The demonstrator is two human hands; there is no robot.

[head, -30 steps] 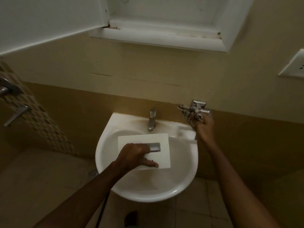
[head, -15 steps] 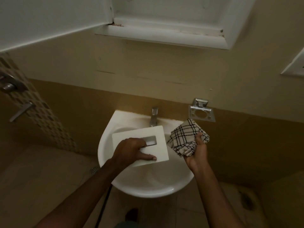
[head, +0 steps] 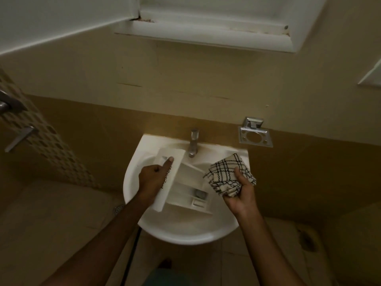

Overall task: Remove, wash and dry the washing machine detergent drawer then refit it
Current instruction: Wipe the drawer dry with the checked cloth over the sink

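Lying in the sink (head: 132,178), detergent drawer (head: 191,195) gripped by left hand (head: 152,178), now compartments-up; right hand (head: 240,195) clutching checked cloth (head: 224,172).

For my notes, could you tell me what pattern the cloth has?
The cloth is cream with a black crisscross check, seen in the head view.

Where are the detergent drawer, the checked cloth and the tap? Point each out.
detergent drawer (head: 186,191): head view, on its open compartments.
checked cloth (head: 223,172): head view, on the bunched middle.
tap (head: 193,144): head view, on the metal spout.
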